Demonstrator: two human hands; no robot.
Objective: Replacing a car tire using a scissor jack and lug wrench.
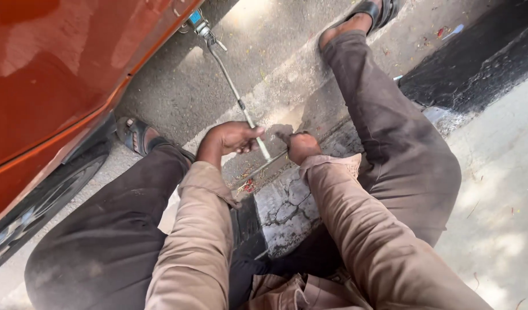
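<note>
Rough grey asphalt (178, 86) forms the ground, bordered at the right by a cracked concrete kerb (287, 201) and a paler pavement (493, 189). At the far left an orange-red car body (51, 69) is seen, with a dark tyre (40, 201) below it. A sandalled left foot (139, 135) is planted on the asphalt just beside the tyre, the leg clad in dark trousers (109, 241).

Under the sill of the car, near the top of the view, the metal end of a car jack (198, 24) is seen, and a long steel jack crank rod (235, 92) is hooked into it. The rod runs down and to the right towards the hands, where it bends into a crank handle (264, 163).

The left hand (229, 139), at the end of a tan sleeve (201, 229), is closed around the rod just above the bend, with the fingers wrapped over it. The right hand (303, 146) is seen just beside it, curled into a fist at the outer end of the crank handle; the grip itself is hidden behind the wrist, so the hold cannot be told for certain.

Further right, the other leg is stretched across the kerb, and a right foot (361, 20) in a sandal rests at the upper edge.
</note>
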